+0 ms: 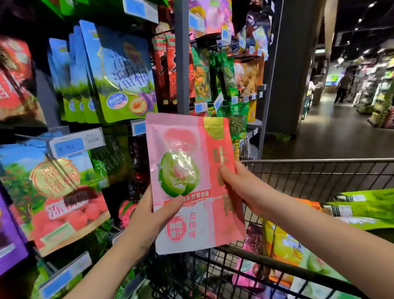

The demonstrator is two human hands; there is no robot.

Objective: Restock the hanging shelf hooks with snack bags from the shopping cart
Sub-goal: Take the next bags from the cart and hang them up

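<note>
Pink snack bag (188, 174) between both hands

The pink snack bag (193, 173) is smooth plastic film, glossy, with light glaring off the printed green fruit. At nine o'clock the hanging blue and green bags (120, 70) have the same shiny film with gold foil lettering. The shopping cart (324, 169) at four o'clock is dark coated metal wire, dull. Price tags (76, 142) sit in clear glossy plastic.

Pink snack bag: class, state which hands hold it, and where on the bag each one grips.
Both hands hold the pink snack bag: the left hand pinches its lower left edge, the right hand its right edge.
</note>
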